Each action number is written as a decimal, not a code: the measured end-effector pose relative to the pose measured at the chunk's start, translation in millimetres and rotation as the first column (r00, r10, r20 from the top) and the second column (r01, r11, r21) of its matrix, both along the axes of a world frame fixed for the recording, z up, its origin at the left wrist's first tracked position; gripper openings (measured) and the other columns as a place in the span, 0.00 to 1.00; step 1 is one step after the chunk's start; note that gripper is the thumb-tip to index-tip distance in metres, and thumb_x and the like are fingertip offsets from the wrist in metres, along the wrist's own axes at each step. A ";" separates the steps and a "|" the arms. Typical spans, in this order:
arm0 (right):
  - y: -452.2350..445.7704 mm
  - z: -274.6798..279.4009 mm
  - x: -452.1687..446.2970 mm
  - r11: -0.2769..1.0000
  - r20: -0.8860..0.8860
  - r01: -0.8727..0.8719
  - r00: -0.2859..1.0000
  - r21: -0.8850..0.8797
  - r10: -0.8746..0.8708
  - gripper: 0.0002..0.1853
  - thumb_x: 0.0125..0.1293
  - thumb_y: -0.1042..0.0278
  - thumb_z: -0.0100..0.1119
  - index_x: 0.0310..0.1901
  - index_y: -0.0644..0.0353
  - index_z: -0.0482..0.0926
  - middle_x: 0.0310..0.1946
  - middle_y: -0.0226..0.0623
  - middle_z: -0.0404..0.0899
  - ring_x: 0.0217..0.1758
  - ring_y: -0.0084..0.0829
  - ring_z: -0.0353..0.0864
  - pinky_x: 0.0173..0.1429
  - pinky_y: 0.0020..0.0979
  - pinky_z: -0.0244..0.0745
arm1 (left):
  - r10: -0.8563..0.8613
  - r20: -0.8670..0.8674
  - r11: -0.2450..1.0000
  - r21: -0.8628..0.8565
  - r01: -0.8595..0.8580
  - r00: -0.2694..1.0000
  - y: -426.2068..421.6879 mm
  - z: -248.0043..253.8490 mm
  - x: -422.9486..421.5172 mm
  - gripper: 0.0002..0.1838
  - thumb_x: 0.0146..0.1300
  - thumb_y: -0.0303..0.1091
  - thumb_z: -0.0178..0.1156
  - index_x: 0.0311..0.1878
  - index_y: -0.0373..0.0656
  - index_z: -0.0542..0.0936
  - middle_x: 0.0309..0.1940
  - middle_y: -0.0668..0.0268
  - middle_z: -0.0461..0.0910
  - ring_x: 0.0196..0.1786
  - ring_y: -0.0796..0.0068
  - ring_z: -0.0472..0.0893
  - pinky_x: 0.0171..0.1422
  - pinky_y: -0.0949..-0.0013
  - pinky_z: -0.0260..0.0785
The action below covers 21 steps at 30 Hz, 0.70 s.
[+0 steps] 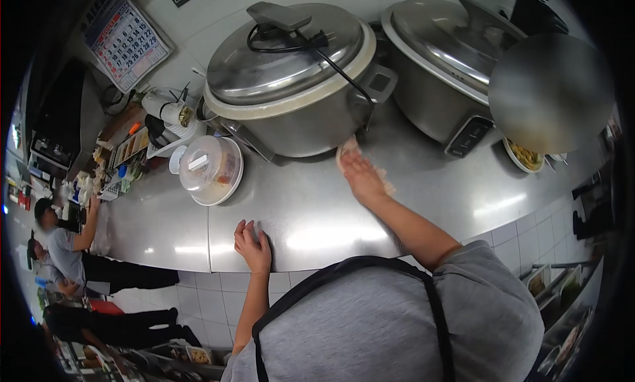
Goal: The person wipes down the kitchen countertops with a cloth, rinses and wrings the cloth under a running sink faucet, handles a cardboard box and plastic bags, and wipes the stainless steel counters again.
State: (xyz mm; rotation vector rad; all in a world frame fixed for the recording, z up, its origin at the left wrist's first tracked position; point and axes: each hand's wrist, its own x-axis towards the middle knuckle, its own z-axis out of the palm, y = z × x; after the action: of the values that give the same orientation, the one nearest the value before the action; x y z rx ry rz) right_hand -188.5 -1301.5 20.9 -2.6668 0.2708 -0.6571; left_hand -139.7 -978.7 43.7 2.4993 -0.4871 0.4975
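Observation:
My right hand lies with its fingers spread on a pale pinkish cloth, pressed to the steel counter just in front of a large metal rice cooker. Parts of the cloth stick out past the fingertips and beside the wrist. Near the counter's front edge my left hand rests with bent fingers apart, holding nothing. A power cord lies over the cooker's lid and hangs down its right side.
Left of the cooker stands a plate under a clear cover. A second cooker and a bowl of food are at the right. Several people stand at the far left. Shelves with food trays are at the lower right.

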 end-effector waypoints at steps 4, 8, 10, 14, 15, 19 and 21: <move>12.7 47.5 -35.6 0.943 -0.229 -0.057 0.964 0.328 0.137 0.15 0.65 0.65 0.45 0.50 0.58 0.73 0.51 0.41 0.73 0.60 0.39 0.67 0.61 0.34 0.62 | -0.028 -0.019 0.998 -0.054 0.027 0.999 2.6 1.7 0.0 0.16 0.52 0.29 0.57 0.47 0.43 0.73 0.56 0.61 0.65 0.59 0.60 0.65 0.61 0.57 0.51; -33.4 93.4 -42.8 0.818 0.158 0.082 0.966 0.569 -0.207 0.12 0.65 0.67 0.47 0.47 0.60 0.73 0.45 0.39 0.74 0.50 0.38 0.71 0.54 0.35 0.67 | -0.069 0.001 0.994 -0.086 0.069 0.998 10.2 -3.3 0.9 0.15 0.52 0.28 0.58 0.45 0.43 0.74 0.55 0.61 0.65 0.59 0.61 0.65 0.60 0.57 0.51; -40.8 124.5 -53.0 0.899 0.054 0.351 0.925 0.264 -0.377 0.16 0.66 0.59 0.46 0.50 0.58 0.71 0.54 0.40 0.69 0.56 0.41 0.68 0.57 0.37 0.65 | -0.063 0.009 0.991 -0.118 0.064 0.998 10.5 -1.3 -0.4 0.15 0.51 0.28 0.58 0.45 0.43 0.74 0.55 0.61 0.65 0.58 0.61 0.66 0.60 0.57 0.51; -26.0 27.3 -38.8 0.931 -0.488 0.362 0.806 -0.040 -0.334 0.25 0.65 0.49 0.43 0.61 0.52 0.65 0.66 0.43 0.53 0.69 0.47 0.51 0.67 0.45 0.52 | -0.094 -0.006 0.980 -0.174 0.092 0.996 16.0 -2.9 1.1 0.15 0.51 0.28 0.57 0.44 0.44 0.74 0.56 0.61 0.65 0.57 0.61 0.66 0.60 0.57 0.51; 31.1 46.1 -44.0 0.879 -0.439 0.441 0.764 -0.181 -0.474 0.26 0.65 0.48 0.42 0.61 0.51 0.64 0.67 0.43 0.52 0.71 0.47 0.48 0.68 0.45 0.50 | -0.082 -0.045 0.980 -0.186 0.073 0.996 14.8 -2.6 1.8 0.15 0.51 0.28 0.57 0.44 0.44 0.74 0.56 0.61 0.64 0.56 0.61 0.67 0.60 0.57 0.51; 52.7 16.9 -23.2 0.989 -0.342 -0.054 0.940 -0.140 0.003 0.26 0.65 0.50 0.43 0.62 0.52 0.63 0.67 0.47 0.52 0.72 0.44 0.46 0.70 0.42 0.49 | -0.118 -0.031 0.978 -0.177 0.111 0.993 14.3 -7.6 3.7 0.14 0.51 0.29 0.57 0.44 0.45 0.74 0.57 0.62 0.64 0.55 0.62 0.67 0.60 0.57 0.50; 25.6 26.5 -25.8 0.993 -0.271 -0.067 0.958 0.101 0.092 0.22 0.66 0.53 0.41 0.58 0.54 0.68 0.63 0.45 0.60 0.67 0.40 0.55 0.69 0.39 0.51 | -0.117 -0.061 0.981 -0.164 0.106 0.991 15.3 -7.7 2.5 0.14 0.51 0.29 0.57 0.43 0.45 0.74 0.57 0.61 0.64 0.55 0.62 0.67 0.60 0.57 0.50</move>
State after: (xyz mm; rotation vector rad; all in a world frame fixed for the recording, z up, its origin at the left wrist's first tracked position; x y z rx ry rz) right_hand -214.3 -1275.9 47.4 -2.6614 0.2592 -0.2404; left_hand -137.2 -963.4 36.0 2.3126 -0.5347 0.3873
